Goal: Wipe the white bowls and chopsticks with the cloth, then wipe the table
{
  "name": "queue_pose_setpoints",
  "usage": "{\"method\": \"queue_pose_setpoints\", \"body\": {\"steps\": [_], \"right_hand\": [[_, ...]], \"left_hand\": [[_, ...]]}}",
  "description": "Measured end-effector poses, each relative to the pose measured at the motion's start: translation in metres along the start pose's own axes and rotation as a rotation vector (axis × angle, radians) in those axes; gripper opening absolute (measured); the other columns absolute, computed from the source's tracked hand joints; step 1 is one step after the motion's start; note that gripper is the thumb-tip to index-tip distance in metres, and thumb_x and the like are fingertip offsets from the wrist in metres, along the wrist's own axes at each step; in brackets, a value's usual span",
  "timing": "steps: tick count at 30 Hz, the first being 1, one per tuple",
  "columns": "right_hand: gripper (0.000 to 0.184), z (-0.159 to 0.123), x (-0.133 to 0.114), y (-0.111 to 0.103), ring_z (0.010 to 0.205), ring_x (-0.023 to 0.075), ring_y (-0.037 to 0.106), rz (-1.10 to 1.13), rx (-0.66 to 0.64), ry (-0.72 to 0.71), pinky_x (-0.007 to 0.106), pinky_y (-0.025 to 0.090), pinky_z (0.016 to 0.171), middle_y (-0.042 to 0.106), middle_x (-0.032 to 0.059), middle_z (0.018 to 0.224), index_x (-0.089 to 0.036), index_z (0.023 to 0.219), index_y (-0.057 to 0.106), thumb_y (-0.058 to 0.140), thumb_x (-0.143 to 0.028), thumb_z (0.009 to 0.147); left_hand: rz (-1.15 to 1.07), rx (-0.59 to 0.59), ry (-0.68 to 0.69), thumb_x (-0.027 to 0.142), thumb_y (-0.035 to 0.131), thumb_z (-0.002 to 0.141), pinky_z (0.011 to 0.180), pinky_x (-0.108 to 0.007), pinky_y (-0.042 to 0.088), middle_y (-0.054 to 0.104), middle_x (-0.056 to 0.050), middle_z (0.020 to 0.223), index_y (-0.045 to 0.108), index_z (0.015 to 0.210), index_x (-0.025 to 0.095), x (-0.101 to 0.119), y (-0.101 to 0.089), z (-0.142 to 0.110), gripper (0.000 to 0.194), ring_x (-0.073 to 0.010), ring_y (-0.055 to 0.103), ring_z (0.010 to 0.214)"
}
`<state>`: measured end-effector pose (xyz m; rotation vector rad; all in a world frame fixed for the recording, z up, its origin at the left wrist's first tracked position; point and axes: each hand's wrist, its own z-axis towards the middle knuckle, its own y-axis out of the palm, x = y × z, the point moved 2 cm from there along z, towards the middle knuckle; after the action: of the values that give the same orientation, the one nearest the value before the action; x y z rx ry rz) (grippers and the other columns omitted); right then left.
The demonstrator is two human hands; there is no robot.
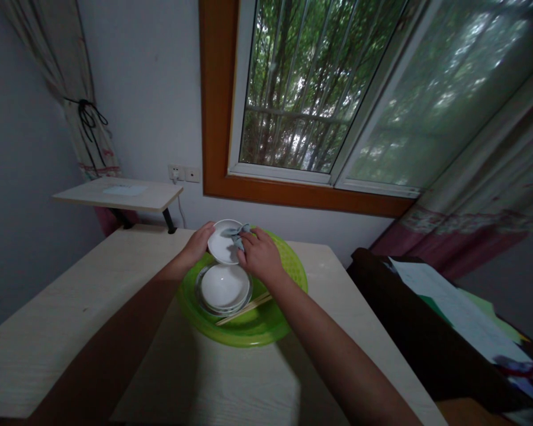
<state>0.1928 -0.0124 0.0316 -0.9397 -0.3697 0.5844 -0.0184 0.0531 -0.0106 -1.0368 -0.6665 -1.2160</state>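
Observation:
My left hand [198,242] grips the left rim of a small white bowl [224,249], which is tilted toward me above the far side of a green plastic basin [249,339]. A grey-blue cloth [236,235] is bunched in the closed fingers of my right hand [261,254], pressed against the inside of that bowl. Below them, a stack of white bowls [225,286] sits in the basin, with a clear-rimmed dish under it. A pair of light wooden chopsticks [245,308] lies slantwise in the basin, to the right of the stack.
The basin stands on a pale wooden table [231,384]. At the back left is a small raised shelf [155,200] on black legs. A wall and a barred window [302,106] rise behind. Papers lie on a dark sofa arm [382,302] at the right.

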Motion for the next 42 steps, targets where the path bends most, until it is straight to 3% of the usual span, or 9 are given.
{"method": "queue_pose_setpoints", "body": {"steps": [5,10,15,21,28,34,42], "right_hand": [[0.027,0.0,0.0,-0.002,0.112,0.0336,0.053,-0.038,-0.027,0.05,0.049,0.043,0.101,0.074,0.0152,0.1,-0.016,0.101,0.074,0.058,-0.037,0.097],[0.026,-0.002,-0.002,0.001,0.103,0.0305,0.055,0.003,-0.091,-0.062,0.045,0.043,0.094,0.073,0.0131,0.093,-0.016,0.094,0.073,0.057,-0.036,0.097],[0.023,-0.004,-0.008,0.0,0.104,0.0281,0.055,0.148,-0.165,-0.243,0.042,0.043,0.095,0.074,0.01,0.101,-0.016,0.106,0.072,0.061,-0.031,0.092],[0.051,-0.004,-0.011,0.008,0.116,0.0278,0.055,0.234,-0.183,-0.296,0.039,0.044,0.101,0.07,0.0129,0.125,-0.014,0.137,0.06,0.071,-0.029,0.089],[0.033,-0.001,-0.005,0.014,0.11,0.0271,0.056,0.064,-0.165,-0.252,0.039,0.047,0.092,0.072,0.0109,0.122,-0.019,0.129,0.067,0.063,-0.019,0.097],[0.024,-0.001,0.0,0.011,0.113,0.0269,0.056,-0.016,-0.099,-0.281,0.041,0.045,0.096,0.074,0.0083,0.12,-0.02,0.121,0.071,0.061,-0.025,0.1],[0.017,-0.001,0.002,0.007,0.121,0.0272,0.053,-0.049,-0.052,-0.264,0.041,0.041,0.107,0.074,0.0084,0.119,-0.019,0.111,0.075,0.065,-0.025,0.098]], "left_hand": [[0.042,0.038,-0.009,0.048,0.039,0.096,0.072,-0.034,0.05,0.067,-0.005,0.087,0.063,0.095,0.019,0.013,-0.004,-0.005,0.037,-0.0214,0.061,0.08],[0.118,0.074,0.0,0.049,0.039,0.098,0.077,-0.036,0.05,0.068,-0.007,0.093,0.063,0.101,0.02,0.016,-0.006,-0.008,0.038,-0.0234,0.063,0.084],[0.169,0.065,0.025,0.049,0.037,0.1,0.082,-0.038,0.05,0.069,-0.007,0.095,0.063,0.105,0.02,0.017,-0.004,-0.009,0.039,-0.0245,0.064,0.089],[0.18,0.051,0.034,0.051,0.036,0.1,0.085,-0.036,0.05,0.069,-0.007,0.098,0.061,0.112,0.02,0.018,-0.003,-0.011,0.043,-0.0238,0.063,0.091],[-0.012,0.024,0.002,0.046,0.043,0.095,0.081,-0.034,0.05,0.066,-0.007,0.111,0.055,0.129,0.019,0.004,0.0,-0.007,0.045,-0.0227,0.062,0.093],[-0.213,0.053,-0.04,0.037,0.054,0.085,0.087,-0.033,0.05,0.064,-0.006,0.122,0.055,0.13,0.02,0.013,-0.001,-0.008,0.048,-0.0239,0.06,0.104],[-0.398,0.061,-0.103,0.046,0.06,0.085,0.071,-0.027,0.048,0.065,-0.002,0.103,0.057,0.117,0.021,0.012,0.001,-0.005,0.041,-0.018,0.06,0.084]]}}
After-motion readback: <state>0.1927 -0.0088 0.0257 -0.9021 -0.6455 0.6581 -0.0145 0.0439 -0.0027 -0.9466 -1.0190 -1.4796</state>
